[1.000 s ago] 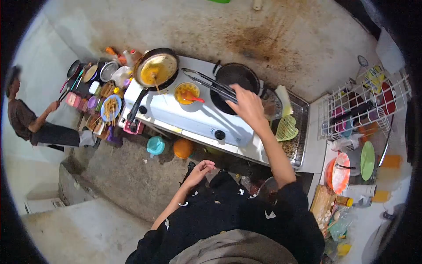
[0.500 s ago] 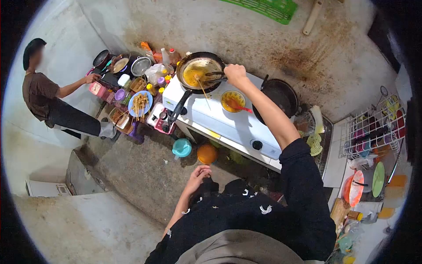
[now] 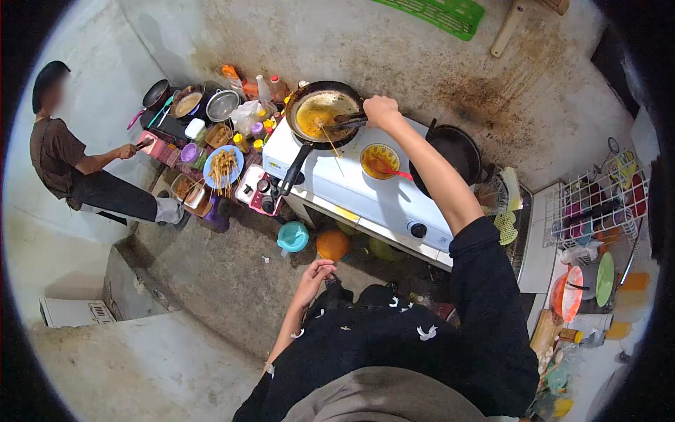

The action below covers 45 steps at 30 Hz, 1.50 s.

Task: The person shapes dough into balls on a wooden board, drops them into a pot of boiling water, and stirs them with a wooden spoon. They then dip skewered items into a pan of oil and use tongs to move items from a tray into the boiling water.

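Tongs (image 3: 346,121) in right hand (image 3: 380,110), over pan (image 3: 322,112)

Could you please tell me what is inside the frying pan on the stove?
The frying pan holds yellow-orange liquid, a thin stick and the tips of the tongs held by the right hand. Whatever lies beneath the liquid cannot be seen.

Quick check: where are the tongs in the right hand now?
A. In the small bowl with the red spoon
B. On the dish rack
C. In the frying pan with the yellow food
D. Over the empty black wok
C: the right hand holds the tongs with their tips reaching into the frying pan of yellow food.
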Available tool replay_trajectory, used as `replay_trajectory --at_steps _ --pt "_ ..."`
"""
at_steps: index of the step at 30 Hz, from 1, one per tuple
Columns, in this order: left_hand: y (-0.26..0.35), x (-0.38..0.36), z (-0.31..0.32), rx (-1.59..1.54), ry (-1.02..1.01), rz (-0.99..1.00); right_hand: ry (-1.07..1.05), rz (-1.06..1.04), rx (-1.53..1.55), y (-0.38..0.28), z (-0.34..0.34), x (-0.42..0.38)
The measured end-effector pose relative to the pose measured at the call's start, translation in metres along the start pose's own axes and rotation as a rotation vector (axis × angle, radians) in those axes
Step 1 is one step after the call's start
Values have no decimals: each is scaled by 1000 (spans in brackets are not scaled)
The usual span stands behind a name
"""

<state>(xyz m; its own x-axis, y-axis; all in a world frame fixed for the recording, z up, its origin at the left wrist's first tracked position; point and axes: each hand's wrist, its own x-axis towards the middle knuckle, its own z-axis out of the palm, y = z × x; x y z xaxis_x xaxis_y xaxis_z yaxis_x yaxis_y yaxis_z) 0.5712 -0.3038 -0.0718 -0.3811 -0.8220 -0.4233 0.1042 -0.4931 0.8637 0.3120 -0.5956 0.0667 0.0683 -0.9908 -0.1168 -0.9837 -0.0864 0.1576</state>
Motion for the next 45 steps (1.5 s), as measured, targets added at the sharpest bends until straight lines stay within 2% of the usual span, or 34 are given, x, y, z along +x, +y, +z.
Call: replay_trajectory --at_steps 9,16,20,22,28,29,30,34,37,43,45 --pt "0 0 -2 12 -14 -4 119 19 76 6 20 -15" --pt "-6 3 2 17 -58 -16 332 68 218 13 29 -91" --pt "-8 8 7 47 -143 -21 355 150 367 6 33 -127" --pt "-10 8 10 51 -181 -20 302 174 385 5 39 -136" --pt "-14 6 14 117 -292 -34 425 311 611 3 45 -171" --pt "-18 9 14 159 -382 -52 427 336 658 4 44 -176" --pt "-20 4 25 197 -476 -77 425 343 655 10 48 -185" --pt "-23 -4 55 352 -565 -119 510 363 677 29 51 -221" --pt "-30 -8 85 375 -662 -140 563 363 718 50 41 -278" --pt "-62 -10 161 497 -879 -113 586 603 767 107 48 -417" --pt "-63 -13 191 534 -930 -174 642 669 815 125 62 -459"
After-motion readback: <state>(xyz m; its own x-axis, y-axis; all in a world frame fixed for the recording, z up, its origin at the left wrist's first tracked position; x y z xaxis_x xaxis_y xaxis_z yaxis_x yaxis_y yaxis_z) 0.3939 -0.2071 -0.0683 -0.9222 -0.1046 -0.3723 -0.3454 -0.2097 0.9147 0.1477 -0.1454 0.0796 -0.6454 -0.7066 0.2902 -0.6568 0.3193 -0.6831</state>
